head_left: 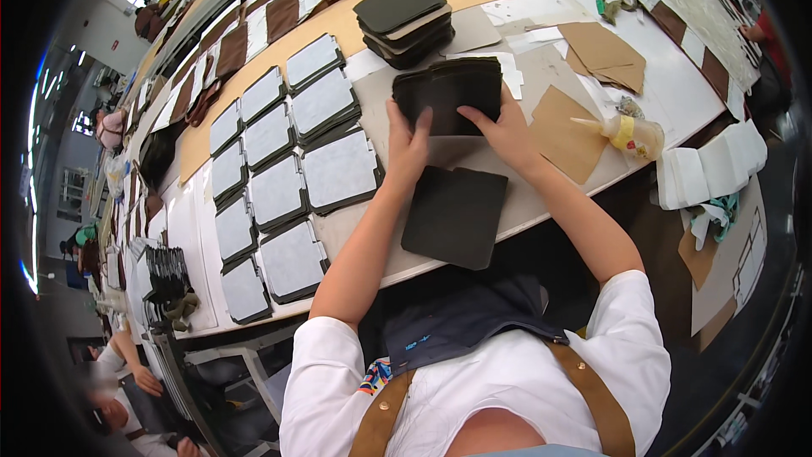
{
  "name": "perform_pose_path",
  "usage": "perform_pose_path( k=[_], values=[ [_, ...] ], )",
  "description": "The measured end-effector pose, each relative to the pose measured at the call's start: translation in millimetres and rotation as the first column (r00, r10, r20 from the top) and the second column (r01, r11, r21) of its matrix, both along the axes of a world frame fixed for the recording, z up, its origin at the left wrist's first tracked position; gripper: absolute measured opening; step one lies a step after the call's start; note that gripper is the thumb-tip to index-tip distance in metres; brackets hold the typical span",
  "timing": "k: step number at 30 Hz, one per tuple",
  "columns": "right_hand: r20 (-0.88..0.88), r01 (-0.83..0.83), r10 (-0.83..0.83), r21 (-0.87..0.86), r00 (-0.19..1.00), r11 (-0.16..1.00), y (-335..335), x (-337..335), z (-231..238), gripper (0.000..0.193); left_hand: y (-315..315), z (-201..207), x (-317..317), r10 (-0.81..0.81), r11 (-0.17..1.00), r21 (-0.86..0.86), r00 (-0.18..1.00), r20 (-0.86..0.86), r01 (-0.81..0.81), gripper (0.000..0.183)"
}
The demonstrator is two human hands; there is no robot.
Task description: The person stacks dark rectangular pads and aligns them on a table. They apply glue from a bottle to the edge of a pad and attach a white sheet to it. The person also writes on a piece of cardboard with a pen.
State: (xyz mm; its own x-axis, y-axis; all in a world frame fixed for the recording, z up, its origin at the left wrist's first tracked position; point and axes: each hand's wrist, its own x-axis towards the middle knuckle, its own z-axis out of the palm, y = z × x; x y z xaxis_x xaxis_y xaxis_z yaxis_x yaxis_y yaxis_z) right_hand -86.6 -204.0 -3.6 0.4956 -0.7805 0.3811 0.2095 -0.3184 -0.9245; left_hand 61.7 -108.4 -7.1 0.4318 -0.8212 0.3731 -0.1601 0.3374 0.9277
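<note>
Between my two hands is a stack of black panels (447,95), gripped at its sides above the table. My left hand (408,142) closes on its left edge with the thumb on the near face. On the right edge, my right hand (499,129) does the same. Just below, a single dark panel (455,216) with rounded corners lies at the table's near edge, partly overhanging it. Behind the held stack stands a taller pile of dark panels (404,13), with a beige layer showing near its top.
Rows of white-topped dark piles (275,190) cover the table on the left. To the right lie brown card pieces (568,131), a glue bottle (634,136) on its side and folded white material (710,167). A person's arm (135,364) shows at lower left.
</note>
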Motion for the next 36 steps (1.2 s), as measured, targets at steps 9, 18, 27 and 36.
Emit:
perform_pose_path(
  k=[9,18,27,36],
  values=[
    [-0.151,0.004,-0.011,-0.043,0.988,0.999,6.5,-8.4,-10.4,0.053,2.2,-12.7,8.7,-0.042,0.996,0.085,0.998,0.044,0.038,0.053],
    [-0.139,-0.045,0.046,0.013,0.989,0.999,0.2,-18.1,-7.8,0.058,8.6,-9.5,8.0,-0.09,0.982,0.175,0.992,0.086,0.074,0.059],
    [-0.123,-0.018,0.03,0.104,0.992,0.994,-6.4,-9.5,-30.6,0.061,7.0,-11.5,14.3,-0.093,0.973,0.221,0.991,0.094,0.07,0.06],
    [0.025,-0.102,0.099,0.206,0.995,0.973,2.7,-18.9,-4.8,0.049,-18.8,49.4,-8.5,0.193,0.978,0.092,0.98,-0.053,-0.188,0.023]
  ],
)
